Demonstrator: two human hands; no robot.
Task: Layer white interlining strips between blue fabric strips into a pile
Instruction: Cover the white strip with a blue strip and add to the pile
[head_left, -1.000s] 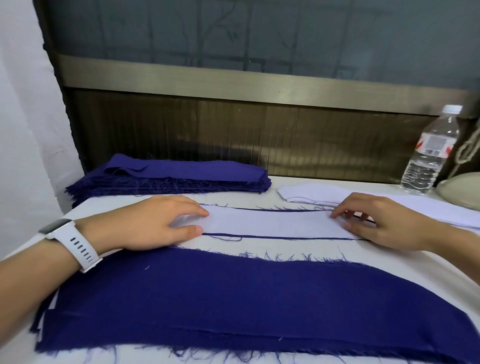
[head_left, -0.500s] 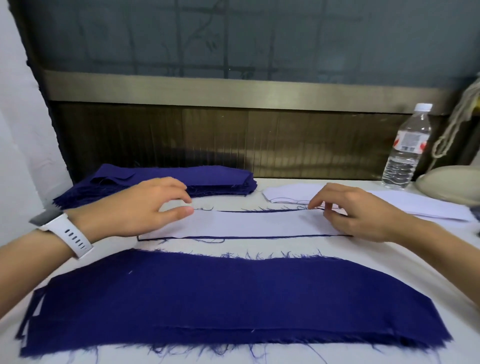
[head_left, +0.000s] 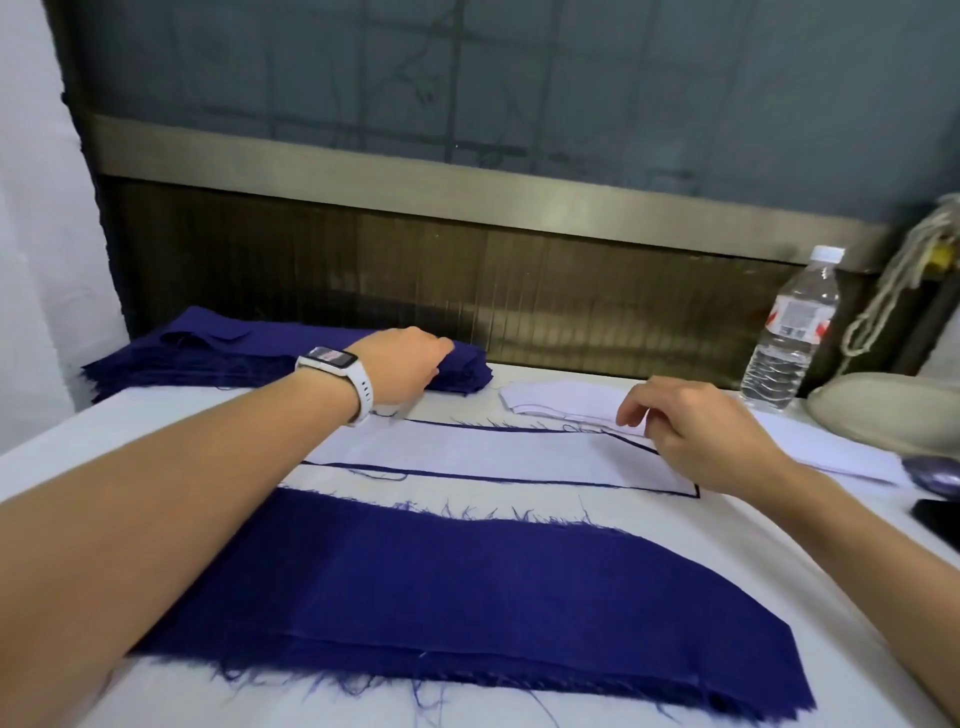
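A stack of blue fabric strips (head_left: 249, 353) lies at the back left. My left hand (head_left: 405, 364), with a white watch on its wrist, reaches over the stack's right end; its fingertips are on the blue cloth and the grip is hidden. In the middle lies a white interlining strip (head_left: 493, 457) on a blue strip whose dark edges show around it. My right hand (head_left: 696, 436) hovers over its right end and pinches the edge of a strip from the white interlining pile (head_left: 561, 402). A wide layered blue pile (head_left: 467, 597) lies nearest me.
A water bottle (head_left: 789, 332) stands at the back right beside a beige rounded object (head_left: 883, 410) and a hanging cord. A dark phone (head_left: 940, 514) lies at the right edge. A dark wall panel closes the table's far side.
My left hand left the middle white strip and moved back to the blue stack. My right hand lifted off that strip's right end toward the white pile.
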